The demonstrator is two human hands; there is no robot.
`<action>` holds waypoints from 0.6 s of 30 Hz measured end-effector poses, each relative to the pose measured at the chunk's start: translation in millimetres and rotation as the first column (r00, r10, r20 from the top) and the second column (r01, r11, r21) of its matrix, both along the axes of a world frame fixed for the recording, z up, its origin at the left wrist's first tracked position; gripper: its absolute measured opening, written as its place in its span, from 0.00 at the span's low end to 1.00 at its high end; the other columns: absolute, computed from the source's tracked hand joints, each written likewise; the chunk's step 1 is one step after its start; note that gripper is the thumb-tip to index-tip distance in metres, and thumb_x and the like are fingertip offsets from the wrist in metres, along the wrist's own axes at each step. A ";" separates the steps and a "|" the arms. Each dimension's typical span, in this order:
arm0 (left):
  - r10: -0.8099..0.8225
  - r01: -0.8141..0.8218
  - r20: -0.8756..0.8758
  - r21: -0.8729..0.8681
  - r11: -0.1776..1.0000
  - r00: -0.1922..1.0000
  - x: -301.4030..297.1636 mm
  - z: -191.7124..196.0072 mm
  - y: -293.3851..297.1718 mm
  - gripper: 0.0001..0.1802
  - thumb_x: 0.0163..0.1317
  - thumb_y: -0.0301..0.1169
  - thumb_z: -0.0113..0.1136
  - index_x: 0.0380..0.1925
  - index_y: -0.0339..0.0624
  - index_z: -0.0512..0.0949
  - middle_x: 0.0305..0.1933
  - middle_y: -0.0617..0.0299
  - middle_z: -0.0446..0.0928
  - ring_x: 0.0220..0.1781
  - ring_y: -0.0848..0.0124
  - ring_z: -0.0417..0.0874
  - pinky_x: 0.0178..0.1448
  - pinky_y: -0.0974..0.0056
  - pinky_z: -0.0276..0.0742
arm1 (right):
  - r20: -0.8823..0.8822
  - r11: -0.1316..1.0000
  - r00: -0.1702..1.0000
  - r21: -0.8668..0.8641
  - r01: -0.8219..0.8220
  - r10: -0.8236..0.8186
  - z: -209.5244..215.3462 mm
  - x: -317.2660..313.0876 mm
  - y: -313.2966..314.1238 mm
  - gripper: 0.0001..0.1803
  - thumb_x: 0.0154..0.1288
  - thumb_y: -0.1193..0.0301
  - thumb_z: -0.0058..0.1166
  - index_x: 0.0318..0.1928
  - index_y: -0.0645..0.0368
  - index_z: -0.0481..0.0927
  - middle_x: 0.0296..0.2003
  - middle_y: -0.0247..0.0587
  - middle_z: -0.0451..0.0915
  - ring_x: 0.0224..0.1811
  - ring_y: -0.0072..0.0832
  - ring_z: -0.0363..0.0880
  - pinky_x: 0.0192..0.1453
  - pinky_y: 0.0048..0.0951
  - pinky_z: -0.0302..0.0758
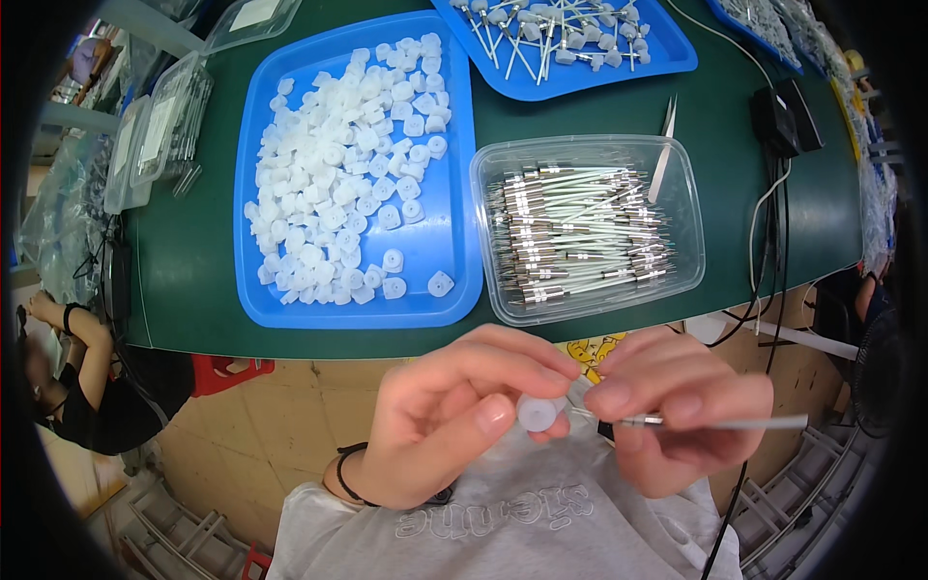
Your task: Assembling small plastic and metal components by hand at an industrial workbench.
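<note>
From my remote seat, L to R: a co-worker (pixel 82 387) sits well L of the L fingers, partly cut by the dark fisheye rim, details hard to read. Up-L, past the blue tray, clear boxes (pixel 169 121) stand at the table edge, contents unclear. Blue tray (pixel 454 198) lies beyond the L fingers, slightly L, w/ a heap of loose caps (pixel 333 184); many overlap, so lower ones are hidden.

L hand (pixel 420 425): wrist w/ black band (pixel 345 476) just out of the grey shirt (pixel 522 527), fingers curled, pointing R. Thumb + index pinch one white cap (pixel 537 414); round face shows, back is hidden.

Clear box (pixel 688 246) is straight beyond both hands' fingertips, packed w/ metal-ended rods (pixel 580 232); bottom layers not visible. Tweezers (pixel 664 150) lie over its far rim. Farther off, 2nd blue tray (pixel 527 92) w/ capped rods (pixel 546 39), cut by the top edge.

R hand (pixel 691 387): faces the L one, knuckles up, wrist hard to see. Thumb & fingers grip a thin rod (pixel 759 423), pale end jutting R; mid-part partly covered. Its other end pts L at the cap; can't tell if in or only near. Black adapter (pixel 773 121) is up-R of the R fingers; fan (pixel 875 367), far R, half lost in the dark rim.
</note>
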State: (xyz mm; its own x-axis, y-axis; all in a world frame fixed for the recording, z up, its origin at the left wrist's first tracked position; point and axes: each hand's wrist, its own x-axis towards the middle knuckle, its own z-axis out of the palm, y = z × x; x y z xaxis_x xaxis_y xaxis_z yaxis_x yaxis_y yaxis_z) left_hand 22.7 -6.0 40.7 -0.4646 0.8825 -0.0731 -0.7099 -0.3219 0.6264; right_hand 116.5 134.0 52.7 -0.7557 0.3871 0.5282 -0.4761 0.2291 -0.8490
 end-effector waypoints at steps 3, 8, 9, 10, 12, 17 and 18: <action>0.072 -0.074 -0.024 -0.100 0.992 0.997 6.5 8.9 4.6 0.10 0.55 0.23 0.52 0.38 0.35 0.67 0.43 0.45 0.68 0.37 0.65 0.76 0.43 0.64 0.74 | -0.038 0.983 0.993 0.143 0.118 -0.114 4.2 4.4 -5.4 0.14 0.42 0.86 0.55 0.34 0.65 0.73 0.35 0.53 0.78 0.33 0.35 0.78 0.35 0.31 0.75; 0.059 -0.076 0.133 0.130 0.989 0.989 8.5 0.7 1.4 0.15 0.54 0.11 0.45 0.44 0.27 0.67 0.50 0.42 0.66 0.55 0.58 0.69 0.58 0.57 0.66 | 0.046 0.887 0.988 0.449 0.109 -0.144 12.1 8.6 -6.0 0.23 0.42 0.82 0.59 0.35 0.55 0.60 0.31 0.38 0.78 0.32 0.29 0.74 0.33 0.30 0.70; 0.065 -0.071 0.089 0.061 0.996 0.994 8.3 3.0 2.8 0.14 0.53 0.14 0.48 0.42 0.29 0.66 0.48 0.43 0.67 0.50 0.59 0.72 0.54 0.59 0.69 | 0.043 0.881 0.986 0.456 0.126 -0.163 11.8 9.2 -6.9 0.24 0.40 0.82 0.59 0.35 0.55 0.60 0.31 0.37 0.78 0.32 0.29 0.74 0.33 0.30 0.69; 0.083 -0.082 0.040 -0.012 0.997 0.996 9.2 6.2 2.9 0.13 0.53 0.17 0.52 0.40 0.32 0.66 0.45 0.44 0.68 0.45 0.60 0.74 0.49 0.61 0.72 | 0.037 0.878 0.985 0.460 0.131 -0.166 9.4 9.3 -8.3 0.24 0.39 0.82 0.60 0.35 0.55 0.60 0.31 0.37 0.78 0.32 0.29 0.74 0.33 0.30 0.69; 0.098 -0.100 -0.027 -0.064 0.993 0.995 10.6 5.2 1.9 0.13 0.53 0.20 0.55 0.38 0.34 0.66 0.42 0.45 0.68 0.40 0.61 0.76 0.45 0.63 0.75 | 0.028 0.868 0.987 0.482 0.125 -0.158 6.4 9.7 -8.5 0.25 0.37 0.82 0.60 0.35 0.55 0.61 0.31 0.37 0.78 0.32 0.29 0.74 0.33 0.30 0.69; 0.100 -0.101 -0.047 -0.020 0.995 0.994 10.3 4.8 3.3 0.13 0.53 0.22 0.56 0.37 0.34 0.65 0.41 0.46 0.69 0.41 0.61 0.76 0.46 0.63 0.75 | 0.090 0.832 0.982 0.547 0.092 -0.167 18.7 16.0 -7.1 0.23 0.38 0.80 0.61 0.35 0.55 0.63 0.31 0.39 0.77 0.30 0.30 0.73 0.30 0.29 0.70; 0.097 -0.098 -0.040 -0.022 0.995 0.994 10.6 5.3 4.6 0.13 0.53 0.22 0.56 0.37 0.34 0.65 0.41 0.46 0.69 0.41 0.62 0.77 0.45 0.63 0.75 | 0.055 0.816 0.977 0.560 0.141 -0.207 17.0 17.4 -9.5 0.23 0.39 0.79 0.61 0.36 0.55 0.64 0.31 0.39 0.77 0.30 0.30 0.73 0.30 0.29 0.70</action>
State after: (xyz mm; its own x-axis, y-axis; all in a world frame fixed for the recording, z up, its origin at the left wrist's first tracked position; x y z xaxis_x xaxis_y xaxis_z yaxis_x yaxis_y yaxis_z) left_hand 33.3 -1.4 46.0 -0.5510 0.8312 -0.0741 -0.6508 -0.3725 0.6616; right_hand 133.9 124.6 69.7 -0.7686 0.1877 0.6116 -0.2956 0.7436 -0.5997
